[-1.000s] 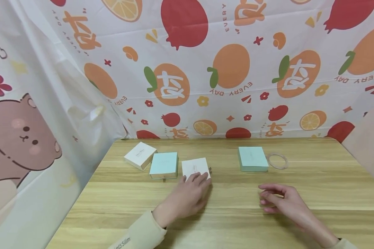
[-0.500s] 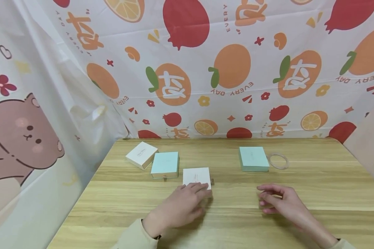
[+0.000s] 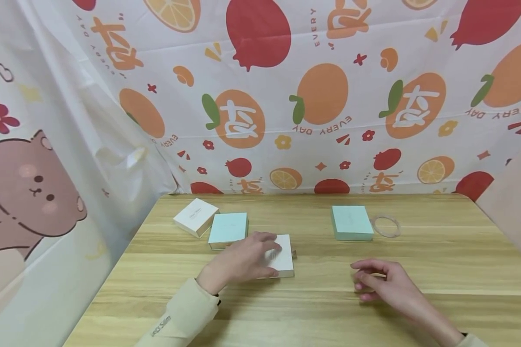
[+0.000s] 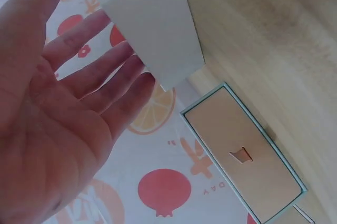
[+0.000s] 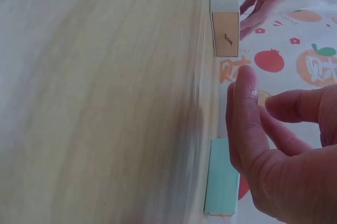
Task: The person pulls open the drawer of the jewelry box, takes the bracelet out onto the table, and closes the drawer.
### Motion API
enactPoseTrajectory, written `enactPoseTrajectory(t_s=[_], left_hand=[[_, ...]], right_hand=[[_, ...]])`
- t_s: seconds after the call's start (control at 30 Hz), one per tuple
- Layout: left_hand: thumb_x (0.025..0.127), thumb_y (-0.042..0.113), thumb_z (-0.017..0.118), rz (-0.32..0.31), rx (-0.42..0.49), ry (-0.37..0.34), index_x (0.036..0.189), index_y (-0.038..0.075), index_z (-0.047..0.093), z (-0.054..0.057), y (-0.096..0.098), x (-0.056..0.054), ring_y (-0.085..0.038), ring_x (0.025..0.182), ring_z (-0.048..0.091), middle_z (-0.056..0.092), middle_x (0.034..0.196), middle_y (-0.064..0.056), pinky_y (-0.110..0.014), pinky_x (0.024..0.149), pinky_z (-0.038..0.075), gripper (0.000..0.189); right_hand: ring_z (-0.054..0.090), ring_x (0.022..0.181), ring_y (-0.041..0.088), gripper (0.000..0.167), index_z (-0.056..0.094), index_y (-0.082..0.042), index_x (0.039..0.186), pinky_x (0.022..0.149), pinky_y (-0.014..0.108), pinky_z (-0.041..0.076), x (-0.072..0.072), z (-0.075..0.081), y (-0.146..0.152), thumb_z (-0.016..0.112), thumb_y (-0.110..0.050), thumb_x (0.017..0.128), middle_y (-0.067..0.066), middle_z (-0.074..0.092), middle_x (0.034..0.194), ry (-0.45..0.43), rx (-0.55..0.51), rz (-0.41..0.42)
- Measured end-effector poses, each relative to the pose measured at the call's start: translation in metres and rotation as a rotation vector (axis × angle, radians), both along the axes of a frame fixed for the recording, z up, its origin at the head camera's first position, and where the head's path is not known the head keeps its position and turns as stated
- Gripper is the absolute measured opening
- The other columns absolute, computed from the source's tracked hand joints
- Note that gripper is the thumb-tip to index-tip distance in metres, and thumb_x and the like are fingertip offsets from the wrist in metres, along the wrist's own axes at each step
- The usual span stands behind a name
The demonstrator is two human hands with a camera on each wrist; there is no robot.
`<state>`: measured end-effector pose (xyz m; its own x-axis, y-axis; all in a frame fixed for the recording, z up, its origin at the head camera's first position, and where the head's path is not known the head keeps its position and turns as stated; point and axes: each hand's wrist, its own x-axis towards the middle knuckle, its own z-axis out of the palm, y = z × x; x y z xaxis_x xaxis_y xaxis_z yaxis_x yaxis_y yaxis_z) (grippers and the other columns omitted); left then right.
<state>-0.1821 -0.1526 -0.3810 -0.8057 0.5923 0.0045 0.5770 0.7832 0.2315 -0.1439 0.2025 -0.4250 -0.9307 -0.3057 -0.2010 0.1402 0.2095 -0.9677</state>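
My left hand (image 3: pixel 247 258) lies over the left part of a small white drawer box (image 3: pixel 284 255), its thumb along the near edge. A short ribbon tab sticks out of the box's right side. In the left wrist view the fingers reach fairly straight to the edge of this white box (image 4: pixel 152 29). The right wrist view shows the box's tan drawer front (image 5: pixel 225 32). Over the table on the right, my right hand (image 3: pixel 384 282) holds nothing, its fingers loosely bent. Beyond it sit a mint box (image 3: pixel 351 222) and a thin pale bangle (image 3: pixel 390 236).
Behind the left hand stands another mint drawer box (image 3: pixel 227 229), with a second white box (image 3: pixel 196 217) angled at its left. All rest on a wood-grain table (image 3: pixel 330 308). A fruit-print curtain (image 3: pixel 321 140) hangs along the back edge.
The middle white box has slid toward me under my left hand. That hand has since shifted from its front to its left side. My right hand has moved slightly left.
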Motion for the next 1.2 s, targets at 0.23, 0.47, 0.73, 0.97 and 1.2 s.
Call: enactPoseTrajectory(t_s=[0.23, 0.47, 0.73, 0.97, 1.2], left_hand=[[0.081, 0.038, 0.086, 0.007, 0.033, -0.038, 0.122, 0.016, 0.071, 0.0, 0.001, -0.005, -0.034, 0.14, 0.052, 0.054, 0.151, -0.017, -0.048, 0.11, 0.05, 0.049], [0.08, 0.036, 0.087, -0.007, 0.039, -0.048, 0.12, 0.015, 0.072, 0.0, 0.004, -0.01, -0.034, 0.135, 0.057, 0.061, 0.144, -0.017, -0.048, 0.11, 0.05, 0.047], [0.08, 0.035, 0.087, -0.007, 0.054, -0.032, 0.118, 0.015, 0.072, -0.003, 0.001, -0.003, -0.037, 0.134, 0.057, 0.061, 0.142, -0.019, -0.049, 0.109, 0.05, 0.046], [0.08, 0.034, 0.087, -0.032, 0.062, 0.003, 0.118, 0.015, 0.072, -0.003, -0.002, 0.012, -0.036, 0.132, 0.058, 0.063, 0.14, -0.02, -0.05, 0.107, 0.051, 0.046], [0.079, 0.037, 0.086, -0.056, 0.054, 0.053, 0.117, 0.016, 0.073, -0.004, -0.004, 0.033, -0.033, 0.129, 0.061, 0.064, 0.138, -0.018, -0.048, 0.103, 0.053, 0.045]], right_hand=[[0.072, 0.09, 0.016, 0.041, 0.058, 0.011, 0.133, 0.077, 0.036, 0.064, -0.001, 0.002, -0.002, 0.064, -0.01, 0.099, 0.017, 0.069, 0.109, -0.021, 0.017, -0.003], [0.072, 0.091, 0.018, 0.042, 0.058, 0.011, 0.133, 0.077, 0.036, 0.064, -0.001, 0.004, -0.004, 0.065, -0.012, 0.099, 0.02, 0.068, 0.112, -0.008, 0.018, 0.026], [0.071, 0.091, 0.019, 0.042, 0.058, 0.011, 0.132, 0.075, 0.037, 0.064, 0.0, 0.002, -0.007, 0.064, -0.015, 0.1, 0.019, 0.068, 0.111, -0.01, 0.01, 0.098], [0.071, 0.09, 0.019, 0.04, 0.06, 0.012, 0.129, 0.074, 0.036, 0.064, -0.002, 0.002, -0.018, 0.064, -0.015, 0.1, 0.018, 0.071, 0.108, -0.02, -0.008, 0.168], [0.073, 0.088, 0.021, 0.035, 0.062, 0.013, 0.125, 0.072, 0.033, 0.064, -0.005, 0.002, -0.041, 0.063, -0.011, 0.1, 0.019, 0.073, 0.103, -0.002, -0.018, 0.253]])
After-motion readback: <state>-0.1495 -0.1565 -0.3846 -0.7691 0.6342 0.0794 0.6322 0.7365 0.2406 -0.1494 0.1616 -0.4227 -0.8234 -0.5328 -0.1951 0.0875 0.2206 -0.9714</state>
